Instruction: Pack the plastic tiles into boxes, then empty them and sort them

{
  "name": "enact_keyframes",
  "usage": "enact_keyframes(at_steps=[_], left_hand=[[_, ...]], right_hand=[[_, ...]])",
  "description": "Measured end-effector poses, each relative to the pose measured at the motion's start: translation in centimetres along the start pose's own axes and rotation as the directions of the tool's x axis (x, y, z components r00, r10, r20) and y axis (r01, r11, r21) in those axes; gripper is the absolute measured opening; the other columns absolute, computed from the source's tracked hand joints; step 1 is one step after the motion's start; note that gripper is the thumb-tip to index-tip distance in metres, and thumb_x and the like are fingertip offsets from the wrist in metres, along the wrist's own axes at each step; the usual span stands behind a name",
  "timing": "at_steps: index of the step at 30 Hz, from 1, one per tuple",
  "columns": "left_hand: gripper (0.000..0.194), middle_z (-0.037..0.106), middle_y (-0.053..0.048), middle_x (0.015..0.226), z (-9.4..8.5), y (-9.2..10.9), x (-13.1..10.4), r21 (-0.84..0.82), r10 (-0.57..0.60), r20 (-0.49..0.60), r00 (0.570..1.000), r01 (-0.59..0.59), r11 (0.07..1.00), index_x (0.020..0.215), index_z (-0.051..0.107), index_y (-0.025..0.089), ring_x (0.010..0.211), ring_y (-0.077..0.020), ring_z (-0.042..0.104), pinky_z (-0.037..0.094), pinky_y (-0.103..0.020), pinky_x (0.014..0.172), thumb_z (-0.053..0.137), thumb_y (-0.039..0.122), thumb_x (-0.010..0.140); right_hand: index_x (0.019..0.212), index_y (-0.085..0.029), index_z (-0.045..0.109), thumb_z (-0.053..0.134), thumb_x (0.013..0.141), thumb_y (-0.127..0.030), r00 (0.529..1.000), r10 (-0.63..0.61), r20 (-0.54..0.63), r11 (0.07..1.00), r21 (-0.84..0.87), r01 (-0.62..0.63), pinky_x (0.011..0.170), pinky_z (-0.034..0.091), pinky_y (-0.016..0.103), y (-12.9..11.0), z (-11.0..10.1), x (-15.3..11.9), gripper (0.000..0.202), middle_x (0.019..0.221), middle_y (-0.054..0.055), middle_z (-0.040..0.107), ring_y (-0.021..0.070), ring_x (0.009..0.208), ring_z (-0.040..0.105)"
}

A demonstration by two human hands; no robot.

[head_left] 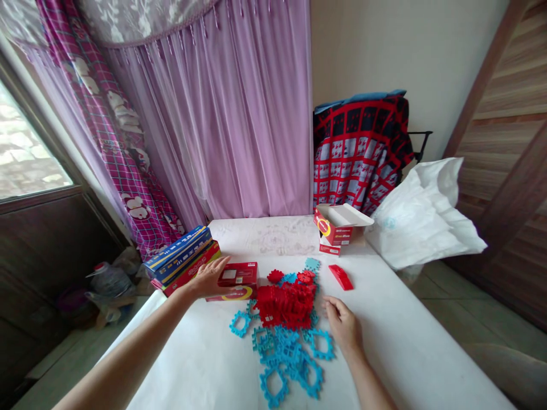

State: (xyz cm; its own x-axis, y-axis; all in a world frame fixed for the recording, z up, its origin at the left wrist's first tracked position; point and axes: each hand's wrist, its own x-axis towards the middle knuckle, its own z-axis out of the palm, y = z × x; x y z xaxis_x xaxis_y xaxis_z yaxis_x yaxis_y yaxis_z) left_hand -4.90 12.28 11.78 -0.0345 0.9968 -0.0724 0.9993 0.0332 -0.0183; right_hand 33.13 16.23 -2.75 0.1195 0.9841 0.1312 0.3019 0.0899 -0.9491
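My left hand (pixel 210 279) rests with fingers spread on a red box (pixel 245 277), beside a stack of blue and red boxes (pixel 183 256). Near the table's middle, red toothed plastic pieces (pixel 284 306) stand in a packed row. Blue toothed pieces (pixel 288 350), several with open centres, lie loosely in front of and around them. Just right of the red pieces, my right hand (pixel 344 324) is on the table with its fingers curled; what they hold, if anything, is too small to make out. A separate red piece (pixel 341 277) lies beyond it.
An open red box (pixel 337 225) sits on another box at the table's back right. A white sack (pixel 423 216) stands beside the right edge. Behind are a chair with a checked cloth (pixel 359 154) and purple curtains (pixel 256 114).
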Motion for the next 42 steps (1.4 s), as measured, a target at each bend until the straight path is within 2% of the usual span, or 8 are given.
enact_keyframes(at_steps=[6,13,18,21,24,28,34,42], left_hand=[[0.088,0.046,-0.019,0.146,-0.3,-2.3,-1.9,0.02,-0.077,-0.021,0.997,0.077,0.997,0.142,0.042,0.02,0.136,-0.0352,0.039,0.02,-0.05,0.113,0.067,0.054,0.065],[0.073,0.067,-0.019,0.107,0.2,2.4,-9.2,-0.013,-0.163,-0.098,0.982,0.162,0.987,0.124,0.058,0.016,0.106,-0.0379,0.059,0.031,-0.056,0.101,0.06,0.065,0.069],[0.052,0.06,-0.013,0.129,2.2,5.3,-14.2,-0.121,-0.207,-0.18,0.962,0.187,0.975,0.128,0.054,0.024,0.117,-0.0313,0.056,0.031,-0.055,0.105,0.055,0.049,0.082],[0.039,0.059,-0.013,0.131,2.5,5.7,-14.0,-0.182,-0.194,-0.344,0.919,0.137,0.974,0.12,0.06,0.023,0.114,-0.0298,0.057,0.039,-0.049,0.099,0.054,0.04,0.085],[0.035,0.061,-0.012,0.127,2.8,5.3,-12.7,-0.202,-0.146,-0.423,0.894,0.064,0.977,0.119,0.06,0.024,0.11,-0.0285,0.059,0.044,-0.046,0.095,0.056,0.034,0.085],[0.038,0.062,-0.012,0.129,3.9,4.3,-11.6,-0.19,-0.069,-0.439,0.896,-0.018,0.982,0.122,0.059,0.024,0.112,-0.0278,0.06,0.046,-0.045,0.095,0.059,0.031,0.084],[0.034,0.067,-0.011,0.124,4.6,2.5,-11.0,-0.124,0.087,-0.465,0.881,-0.162,0.979,0.118,0.061,0.022,0.109,-0.0242,0.064,0.047,-0.042,0.095,0.059,0.036,0.087],[0.033,0.069,-0.012,0.119,4.7,-0.2,-10.6,0.081,0.363,-0.496,0.789,-0.374,0.924,0.123,0.056,0.017,0.106,-0.0236,0.065,0.045,-0.043,0.095,0.048,0.031,0.094]], right_hand=[[0.091,-0.021,0.072,0.045,0.071,-0.057,0.999,-0.04,-0.006,0.999,-0.032,0.039,0.061,0.055,0.032,0.3,0.0,-0.2,0.049,0.082,0.008,0.076,0.0251,0.071,0.071],[0.09,-0.02,0.071,0.043,0.073,-0.056,0.997,-0.064,-0.043,0.995,-0.079,0.061,0.057,0.055,0.032,0.2,-0.3,-1.1,0.048,0.082,0.01,0.076,0.0254,0.067,0.072],[0.095,-0.02,0.072,0.047,0.084,-0.046,0.927,-0.375,0.017,0.916,-0.15,0.373,0.074,0.057,0.031,-5.6,2.0,-3.4,0.037,0.09,0.01,0.076,0.0229,0.081,0.072],[0.098,-0.022,0.073,0.042,0.089,-0.028,0.761,-0.612,0.217,0.758,-0.115,0.642,0.085,0.054,0.03,-10.9,5.4,-5.0,0.032,0.098,0.008,0.074,0.0188,0.091,0.069],[0.098,-0.026,0.075,0.047,0.086,-0.016,0.644,-0.655,0.396,0.639,-0.166,0.752,0.087,0.053,0.029,-14.5,8.9,-5.8,0.032,0.104,0.006,0.071,0.0178,0.095,0.066],[0.095,-0.028,0.076,0.053,0.081,-0.01,0.621,-0.584,0.523,0.577,-0.27,0.771,0.09,0.051,0.032,-15.4,11.2,-6.0,0.032,0.107,0.005,0.068,0.0196,0.099,0.062],[0.105,-0.026,0.073,0.05,0.083,-0.007,0.577,-0.56,0.594,0.528,-0.281,0.801,0.09,0.05,0.033,-14.2,11.5,-6.3,0.037,0.106,0.006,0.068,0.0197,0.099,0.06],[0.101,-0.025,0.073,0.05,0.078,-0.003,0.571,-0.586,0.575,0.589,-0.181,0.787,0.093,0.049,0.033,-13.9,12.7,-6.2,0.039,0.106,0.004,0.07,0.019,0.101,0.061]])
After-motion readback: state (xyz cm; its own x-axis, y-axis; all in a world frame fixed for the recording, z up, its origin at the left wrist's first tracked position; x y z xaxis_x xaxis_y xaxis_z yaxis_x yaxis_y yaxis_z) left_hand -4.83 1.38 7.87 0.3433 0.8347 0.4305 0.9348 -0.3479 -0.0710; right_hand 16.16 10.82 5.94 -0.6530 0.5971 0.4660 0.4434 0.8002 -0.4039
